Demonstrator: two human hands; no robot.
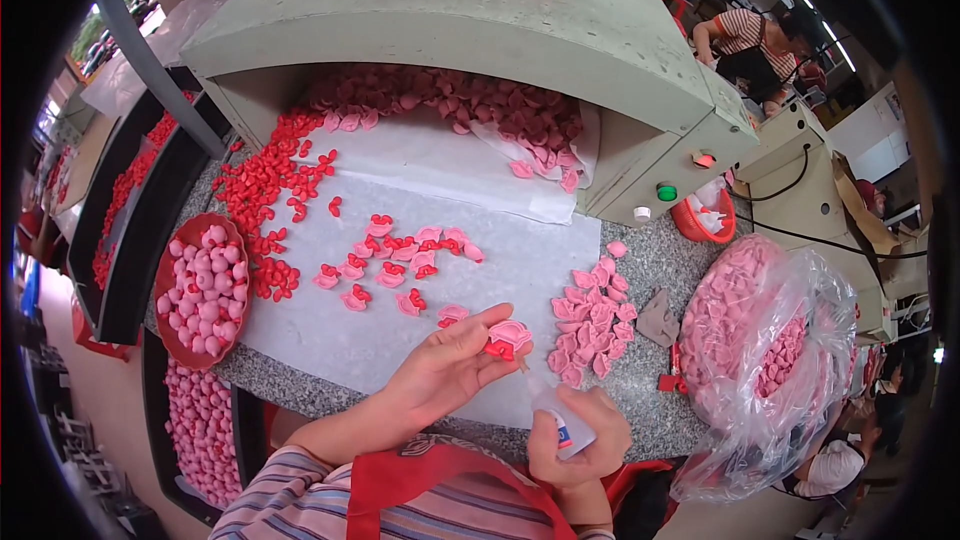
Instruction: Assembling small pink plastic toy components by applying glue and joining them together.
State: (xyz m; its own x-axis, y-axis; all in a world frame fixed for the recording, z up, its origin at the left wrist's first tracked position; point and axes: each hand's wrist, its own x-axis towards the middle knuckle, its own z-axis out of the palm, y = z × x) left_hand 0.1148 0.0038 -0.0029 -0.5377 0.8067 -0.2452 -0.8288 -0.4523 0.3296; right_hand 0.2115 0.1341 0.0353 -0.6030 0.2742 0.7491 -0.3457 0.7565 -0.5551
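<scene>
My left hand (430,380) pinches a small pink plastic piece (510,332) with a red bow-shaped part against it. In my right hand (580,435) is a white squeeze bottle (546,398), its thin nozzle pointing up at the pink piece. Whether the tip touches it, I cannot tell. On the white sheet (330,340) beyond my hands lie several pink pieces with red bow parts (408,303). To their right is a heap of plain pink pieces (590,325). Loose red bow parts (270,185) spread along the sheet's left side.
A grey-green machine (440,30) stands behind, pink pieces heaped in its opening. At left is a red basket (165,315) of pink balls. A clear plastic bag (725,410) of pink pieces sits at right, near a small orange-red basket (705,230). Another person (755,45) works far right.
</scene>
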